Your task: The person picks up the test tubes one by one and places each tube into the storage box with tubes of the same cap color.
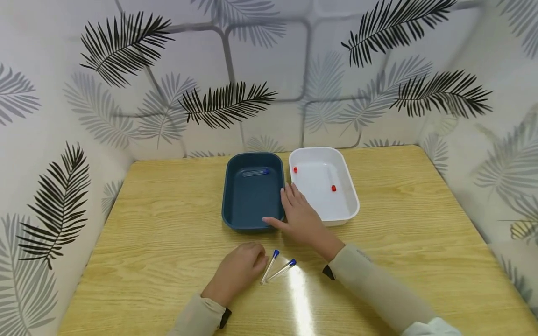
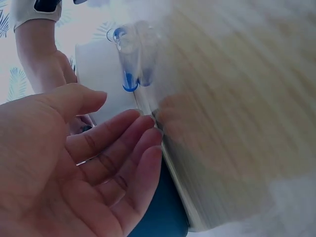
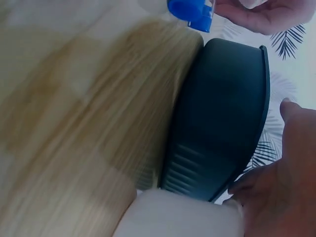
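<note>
My left hand (image 1: 240, 269) rests over the table, its fingers loosely bent with nothing between them in the left wrist view. Just right of it lie two clear test tubes with blue caps, one test tube (image 1: 270, 266) steeper and the other test tube (image 1: 282, 270) slanting right. My right hand (image 1: 301, 215) reaches to the dark blue tray (image 1: 224, 191), thumb spread over its near right corner and fingers stretched along its right rim. Inside that tray, near the far end, is another blue-capped test tube (image 1: 254, 172).
A white tray (image 1: 355, 205) stands right beside the dark one and contains a small red piece (image 1: 295, 170) near its left wall and a second red piece (image 1: 334, 188) to the right. Both trays sit on a wooden table (image 1: 168, 224) in front of a leaf-patterned backdrop (image 1: 269, 65).
</note>
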Motion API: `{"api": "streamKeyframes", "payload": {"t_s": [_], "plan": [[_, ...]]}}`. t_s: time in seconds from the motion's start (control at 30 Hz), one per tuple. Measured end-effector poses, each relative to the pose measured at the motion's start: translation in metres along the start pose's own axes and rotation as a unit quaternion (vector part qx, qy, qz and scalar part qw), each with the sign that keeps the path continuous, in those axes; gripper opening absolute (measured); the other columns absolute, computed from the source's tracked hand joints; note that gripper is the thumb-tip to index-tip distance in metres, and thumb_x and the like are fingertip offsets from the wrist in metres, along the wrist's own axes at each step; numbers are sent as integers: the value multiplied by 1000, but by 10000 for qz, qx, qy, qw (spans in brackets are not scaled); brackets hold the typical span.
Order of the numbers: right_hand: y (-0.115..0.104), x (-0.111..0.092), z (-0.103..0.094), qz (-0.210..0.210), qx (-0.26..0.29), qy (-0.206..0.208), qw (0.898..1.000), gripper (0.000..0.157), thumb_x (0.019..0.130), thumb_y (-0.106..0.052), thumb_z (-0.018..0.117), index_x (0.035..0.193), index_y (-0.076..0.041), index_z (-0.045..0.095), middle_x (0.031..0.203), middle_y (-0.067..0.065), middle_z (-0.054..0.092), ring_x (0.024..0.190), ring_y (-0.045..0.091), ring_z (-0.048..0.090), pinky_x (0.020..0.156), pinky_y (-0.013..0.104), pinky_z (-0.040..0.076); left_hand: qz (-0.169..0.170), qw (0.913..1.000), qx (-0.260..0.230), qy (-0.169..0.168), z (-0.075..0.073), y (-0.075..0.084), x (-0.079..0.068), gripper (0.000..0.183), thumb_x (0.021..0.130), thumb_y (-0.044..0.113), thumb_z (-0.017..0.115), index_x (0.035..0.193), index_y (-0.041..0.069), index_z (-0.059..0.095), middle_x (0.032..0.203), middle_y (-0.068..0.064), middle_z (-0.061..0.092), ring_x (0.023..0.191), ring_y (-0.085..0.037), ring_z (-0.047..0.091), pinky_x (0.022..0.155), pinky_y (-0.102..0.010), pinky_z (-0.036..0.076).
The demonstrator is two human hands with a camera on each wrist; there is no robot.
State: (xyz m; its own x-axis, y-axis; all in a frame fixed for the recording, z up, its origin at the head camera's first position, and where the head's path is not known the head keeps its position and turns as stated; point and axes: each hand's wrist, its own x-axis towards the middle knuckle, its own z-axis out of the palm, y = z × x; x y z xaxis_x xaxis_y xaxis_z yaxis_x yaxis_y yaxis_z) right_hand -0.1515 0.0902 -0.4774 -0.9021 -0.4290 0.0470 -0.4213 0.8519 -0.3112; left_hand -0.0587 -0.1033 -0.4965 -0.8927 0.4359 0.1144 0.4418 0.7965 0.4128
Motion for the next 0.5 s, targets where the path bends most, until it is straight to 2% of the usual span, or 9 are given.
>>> {"api": "streamKeyframes", "payload": {"t_s": [0.37,0.5], "plan": [[-1,0,8,-51,-376,-30,9993,119,69,-88,29,147,0,10,154,15,3,140,24,-9,112,40,8,-126,9984,56,-550,0,6,4,25,91,34,59,101,11,64,97,1,60,91,-15,57,80,-33,48],[-2,0,8,-80,-346,-6,9994,121,68,-89,30,147,1,10,154,15,4,140,24,-7,111,40,9,-52,9982,-14,-604,1,7,6,24,90,32,61,100,11,63,95,1,60,87,-14,56,77,-32,48]]}}
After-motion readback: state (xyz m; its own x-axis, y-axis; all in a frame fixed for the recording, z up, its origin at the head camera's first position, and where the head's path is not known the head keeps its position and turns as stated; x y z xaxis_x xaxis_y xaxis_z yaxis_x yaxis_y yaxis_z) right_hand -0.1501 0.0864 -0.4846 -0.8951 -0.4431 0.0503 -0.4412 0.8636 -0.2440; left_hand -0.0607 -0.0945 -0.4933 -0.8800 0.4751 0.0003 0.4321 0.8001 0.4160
